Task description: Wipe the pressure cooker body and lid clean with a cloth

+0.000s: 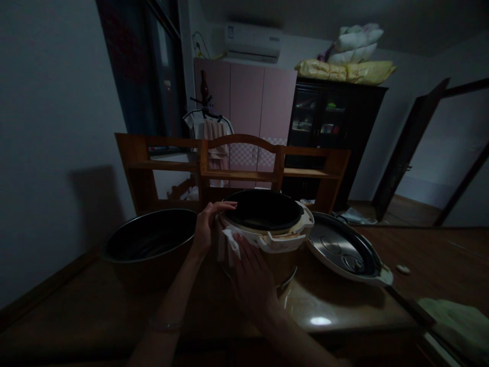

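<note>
A rice cooker body [280,245] with a white rim and a dark, open inside stands upright on the table in front of me. My left hand [206,229] grips its left rim, fingers reaching over the top edge. My right hand [254,267] lies against the cooker's front left side and presses a white tissue [232,242] on it. Left of the cooker, near my left forearm, sits a dark inner pot [153,239]. On the right the cooker's lid [332,247] rests with its metal inner face up.
The table [301,318] has a glossy top with a bright reflection. A wooden shelf [240,175] rises behind the cooker. Beyond it stand a pink wardrobe [246,97], a dark cabinet [344,114] and an open door [410,148]. Pale green cloth [454,321] lies at the lower right.
</note>
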A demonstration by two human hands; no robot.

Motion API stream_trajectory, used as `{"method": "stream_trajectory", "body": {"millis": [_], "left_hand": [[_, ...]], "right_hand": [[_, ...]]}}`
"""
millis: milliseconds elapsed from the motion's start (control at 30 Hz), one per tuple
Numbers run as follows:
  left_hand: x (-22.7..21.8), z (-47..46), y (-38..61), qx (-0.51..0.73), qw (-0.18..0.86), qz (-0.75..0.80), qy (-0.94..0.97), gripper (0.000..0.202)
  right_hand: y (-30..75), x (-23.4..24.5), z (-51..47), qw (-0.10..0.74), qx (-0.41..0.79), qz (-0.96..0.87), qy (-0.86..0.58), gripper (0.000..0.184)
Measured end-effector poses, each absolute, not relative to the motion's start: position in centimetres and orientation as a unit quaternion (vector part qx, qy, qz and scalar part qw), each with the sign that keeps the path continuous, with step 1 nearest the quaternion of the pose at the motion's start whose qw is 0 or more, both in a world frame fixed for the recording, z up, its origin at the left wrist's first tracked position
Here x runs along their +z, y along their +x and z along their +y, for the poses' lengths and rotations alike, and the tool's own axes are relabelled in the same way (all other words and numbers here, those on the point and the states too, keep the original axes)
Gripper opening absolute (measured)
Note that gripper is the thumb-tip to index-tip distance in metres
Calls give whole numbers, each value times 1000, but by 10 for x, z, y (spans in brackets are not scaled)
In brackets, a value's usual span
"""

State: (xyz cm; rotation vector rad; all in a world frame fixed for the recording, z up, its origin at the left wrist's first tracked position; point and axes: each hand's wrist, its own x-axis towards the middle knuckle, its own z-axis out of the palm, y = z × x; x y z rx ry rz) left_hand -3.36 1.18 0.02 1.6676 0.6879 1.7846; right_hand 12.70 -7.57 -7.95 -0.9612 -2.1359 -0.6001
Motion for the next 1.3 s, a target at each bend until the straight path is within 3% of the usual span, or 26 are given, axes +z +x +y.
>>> {"method": "stream_trajectory", "body": {"millis": [300, 467, 900, 1300], "left_hand": [[-3, 19, -40, 680, 200, 288, 644, 51], [-13, 31, -48, 677, 225, 296, 636, 50], [-22, 50, -46, 730, 305, 238, 563, 56], [-31, 47, -40, 738, 312, 245, 546, 57]], "right_hand": [[154, -115, -83, 336, -261, -828, -365, 58], [166, -131, -85, 322, -257, -831, -375, 64], [170, -146, -86, 333, -247, -821, -392, 58], [151, -119, -79, 333, -252, -824, -383, 56]]}}
